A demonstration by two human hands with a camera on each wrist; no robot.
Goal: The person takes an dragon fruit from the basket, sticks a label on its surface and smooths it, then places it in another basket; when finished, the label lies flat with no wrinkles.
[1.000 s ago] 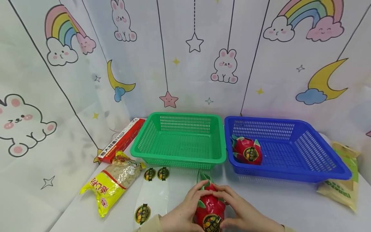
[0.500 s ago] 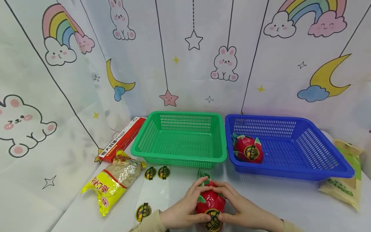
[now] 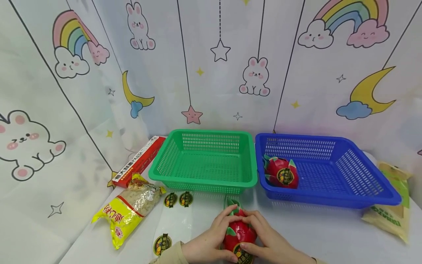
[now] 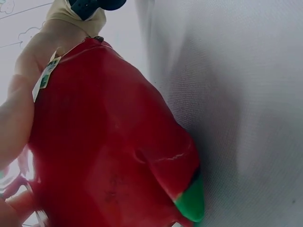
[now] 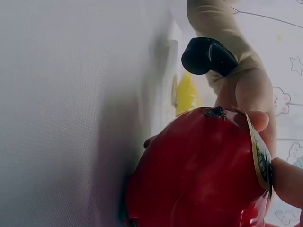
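A red dragon fruit (image 3: 240, 231) with green scale tips lies on the white table near the front, its leafy end pointing away. My left hand (image 3: 212, 236) curls round its left side, and my right hand (image 3: 268, 238) grips it from the right, fingertips of both hands meeting over the top. The fruit carries a round black-and-gold sticker (image 3: 243, 253) on its near end. The right thumb presses on the sticker's upper part; the left thumb lies at its left edge. In the right wrist view, the sticker (image 5: 259, 153) follows the curve of the red skin (image 5: 189, 165).
Behind stand a green basket (image 3: 201, 187) and a blue basket (image 3: 316, 198), the blue one holding another stickered dragon fruit (image 3: 281, 172). At left are a clear sticker sheet (image 3: 173, 223), a yellow food bag (image 3: 132, 211) and a red pasta box (image 3: 138, 161). A beige-green bag (image 3: 390, 209) lies at right.
Both thumbs have moved over the sticker: first they were at its sides, then both on it, and now the right thumb is higher while the left is back near the edge.
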